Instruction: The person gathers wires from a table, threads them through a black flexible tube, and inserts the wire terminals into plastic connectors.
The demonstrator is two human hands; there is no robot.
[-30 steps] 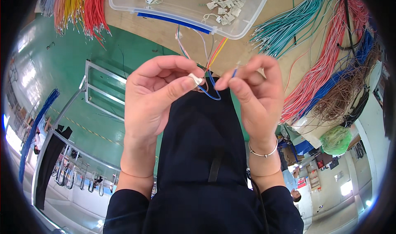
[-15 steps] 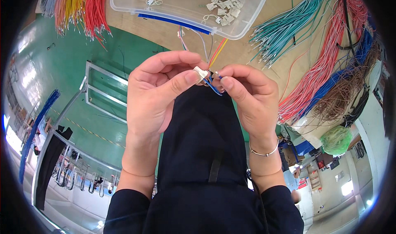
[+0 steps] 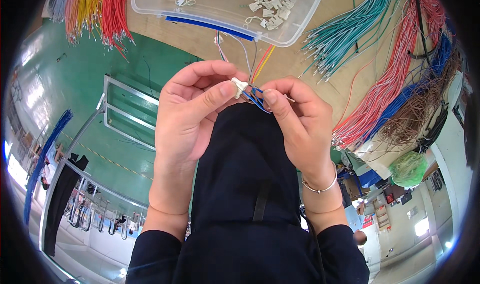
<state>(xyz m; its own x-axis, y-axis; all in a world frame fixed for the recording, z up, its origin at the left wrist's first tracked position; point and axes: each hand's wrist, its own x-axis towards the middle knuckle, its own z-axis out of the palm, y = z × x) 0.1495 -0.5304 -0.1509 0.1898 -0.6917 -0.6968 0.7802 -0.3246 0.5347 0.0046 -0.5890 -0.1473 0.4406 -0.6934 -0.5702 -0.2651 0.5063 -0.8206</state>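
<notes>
Between thumb and fingertips, my left hand (image 3: pixel 192 106) pinches a small white plastic connector (image 3: pixel 239 86). Several wires run out of it, blue ones on the side facing my other hand. My right hand (image 3: pixel 300 119) is closed on a blue wire (image 3: pixel 260 90), held between thumb and forefinger just right of the connector. The wire's near end seems to meet the connector, though how far in it sits is too small to tell. Red and yellow wires (image 3: pixel 263 64) stretch from behind my fingers toward the table.
A clear plastic bin (image 3: pixel 210 21) with loose white connectors (image 3: pixel 272 6) stands on the tan table (image 3: pixel 185 39). Green wires (image 3: pixel 345 31) and pink wires (image 3: pixel 385 94) lie to the right. Red wires (image 3: pixel 116 14) hang at the far left, above a metal frame (image 3: pixel 131 116).
My right hand has shifted slightly left, bringing the blue wire from just apart up to the connector. The left hand has turned the connector a little.
</notes>
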